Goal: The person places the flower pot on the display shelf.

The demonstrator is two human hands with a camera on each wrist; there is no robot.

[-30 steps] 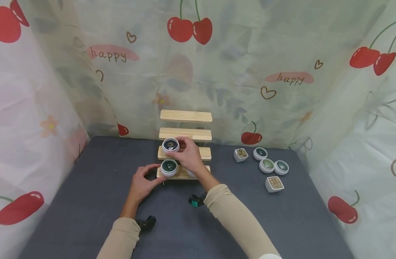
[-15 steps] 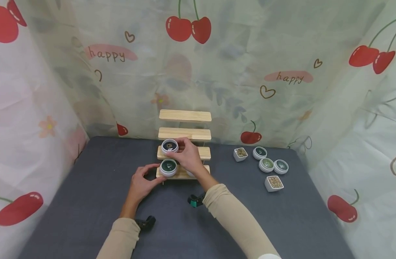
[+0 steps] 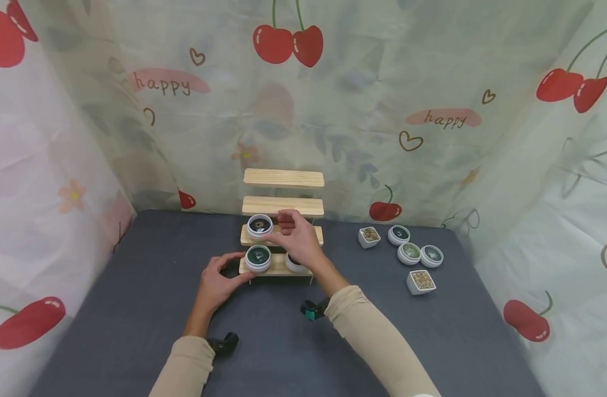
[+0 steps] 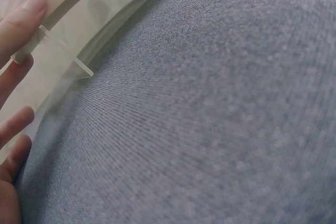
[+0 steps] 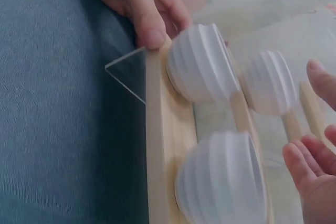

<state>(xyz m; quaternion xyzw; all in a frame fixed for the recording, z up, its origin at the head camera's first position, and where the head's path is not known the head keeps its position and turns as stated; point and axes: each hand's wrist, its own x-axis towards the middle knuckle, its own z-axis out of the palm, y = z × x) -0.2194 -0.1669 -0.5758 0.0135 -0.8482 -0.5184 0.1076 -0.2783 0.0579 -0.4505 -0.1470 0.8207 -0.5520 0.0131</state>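
dark tabletop (image 3: 269, 342) below, left fingers (image 3: 228, 257) around a wooden shelf end (image 3: 242, 267), right fingers (image 3: 287, 216) wide beside the upper bowl (image 3: 260, 226)

The count runs to six round white pots: three round pots (image 3: 257, 258) on the rack at centre frame, one on the second shelf up and two on the lowest, and three round pots (image 3: 409, 253) on the tabletop (image 3: 472, 325) right of centre. Two square pots (image 3: 369, 237) there too. One rack (image 3: 283, 177), four wooden shelves. Two hands: one left hand (image 3: 219, 284), one right hand (image 3: 301, 240). Two beige sleeves (image 3: 378, 336). Two printed "happy" labels (image 3: 170, 82), upper left and upper right.
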